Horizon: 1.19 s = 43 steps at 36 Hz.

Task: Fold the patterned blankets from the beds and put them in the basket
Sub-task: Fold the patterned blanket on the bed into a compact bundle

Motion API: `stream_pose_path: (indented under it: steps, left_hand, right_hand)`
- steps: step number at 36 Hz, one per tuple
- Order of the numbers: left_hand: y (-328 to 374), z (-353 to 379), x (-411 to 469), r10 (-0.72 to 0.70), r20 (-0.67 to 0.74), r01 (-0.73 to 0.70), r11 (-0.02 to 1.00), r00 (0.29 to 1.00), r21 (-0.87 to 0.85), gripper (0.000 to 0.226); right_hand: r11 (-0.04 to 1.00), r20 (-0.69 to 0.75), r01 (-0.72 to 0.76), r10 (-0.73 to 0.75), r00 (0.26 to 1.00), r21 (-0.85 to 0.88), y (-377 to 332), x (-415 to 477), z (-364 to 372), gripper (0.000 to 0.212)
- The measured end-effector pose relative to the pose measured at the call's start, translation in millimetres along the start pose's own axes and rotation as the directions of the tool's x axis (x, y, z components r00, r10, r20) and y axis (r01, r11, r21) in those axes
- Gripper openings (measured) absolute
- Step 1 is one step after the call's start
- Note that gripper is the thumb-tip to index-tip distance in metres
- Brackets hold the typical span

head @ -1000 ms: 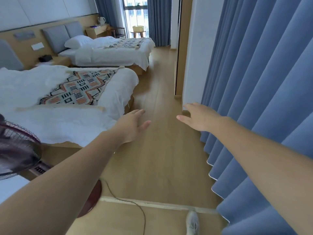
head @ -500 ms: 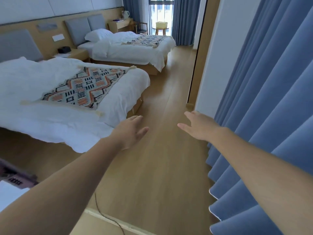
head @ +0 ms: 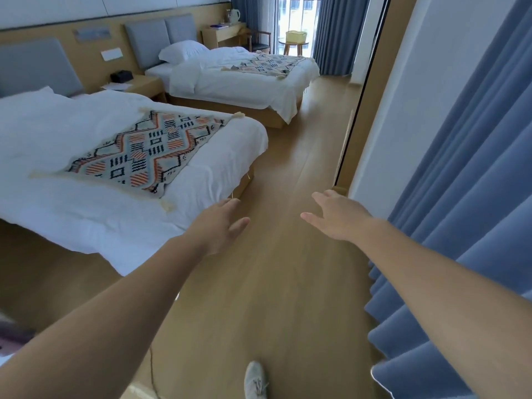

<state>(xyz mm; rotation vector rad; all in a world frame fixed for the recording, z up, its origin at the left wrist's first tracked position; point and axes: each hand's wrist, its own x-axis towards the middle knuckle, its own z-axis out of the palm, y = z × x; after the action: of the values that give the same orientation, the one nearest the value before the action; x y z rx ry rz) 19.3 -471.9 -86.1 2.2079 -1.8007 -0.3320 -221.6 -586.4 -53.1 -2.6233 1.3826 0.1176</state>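
A patterned blanket (head: 144, 151) with orange, black and pale blue diamonds lies flat on the near white bed (head: 86, 220). A second patterned blanket (head: 270, 63) is spread over the foot of the far bed (head: 230, 87). A yellow basket (head: 296, 36) stands on a small round table by the window. My left hand (head: 221, 223) reaches forward over the floor near the near bed's corner, fingers straight, holding nothing. My right hand (head: 336, 214) is stretched out beside it, also empty.
Blue curtains (head: 460, 197) hang along the right side. A white wall corner (head: 403, 96) with a wooden frame juts into the aisle. A nightstand (head: 135, 84) sits between the beds. A cable (head: 152, 370) lies on the wooden floor by my shoe (head: 254, 380).
The view has advanced down the aisle past a fan and a floor strip. The beds are closer. Both hands stay outstretched and empty.
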Motion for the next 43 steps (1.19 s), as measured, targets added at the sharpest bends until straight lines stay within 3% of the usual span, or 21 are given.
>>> stream_pose_path:
  steps: [12, 25, 43]
  left_hand:
    - [-52.5, -32.0, 170.8, 0.006, 0.016, -0.007, 1.0, 1.0, 0.03, 0.059]
    - [-67.3, -23.2, 293.4, -0.027, 0.043, 0.026, 0.999, 0.999, 0.033, 0.062]
    - [-28.7, 0.2, 501.1, -0.293, -0.041, 0.293, 0.956, 0.955, -0.001, 0.061]
  right_hand:
    - [0.999, -0.046, -0.042, 0.042, 0.998, 0.005, 6.1, 168.8, -32.6, 0.062]
    - [1.0, -0.006, -0.011, 0.011, 1.0, -0.015, 37.4, 305.7, -46.1, 0.06]
    - [0.973, 0.036, 0.23, -0.229, 0.973, -0.028, 160.0, 543.1, -98.2, 0.058]
